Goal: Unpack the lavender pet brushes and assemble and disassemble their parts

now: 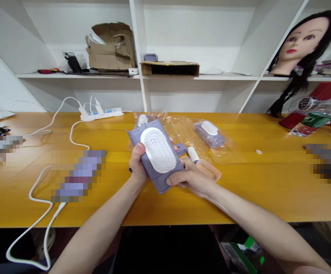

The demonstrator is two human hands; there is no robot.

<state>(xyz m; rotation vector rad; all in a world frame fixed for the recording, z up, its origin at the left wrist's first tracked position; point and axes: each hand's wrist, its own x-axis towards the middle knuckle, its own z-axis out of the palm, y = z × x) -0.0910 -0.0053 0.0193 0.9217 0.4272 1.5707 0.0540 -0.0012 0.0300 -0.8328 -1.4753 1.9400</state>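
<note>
A purple plastic case with a white oval panel (159,151) is held tilted above the table, its panel facing me. My left hand (138,161) is closed around its left edge, thumb on the front. At the lower right corner, my right hand (189,176) grips the case, thumb pressed on its front. Behind the held case lies a similar purple piece with a white part (143,121), partly covered. Next to my right hand are a peach-coloured tray (211,170), a white cylinder (193,154) and a small purple part (180,148).
Another purple case (210,134) sits in clear plastic at the back. A power strip (105,113), white cables and a blurred phone-like device (81,176) occupy the left. A plastic bottle (311,120) lies at right. Shelves behind hold cartons (112,49) and a mannequin head (302,42).
</note>
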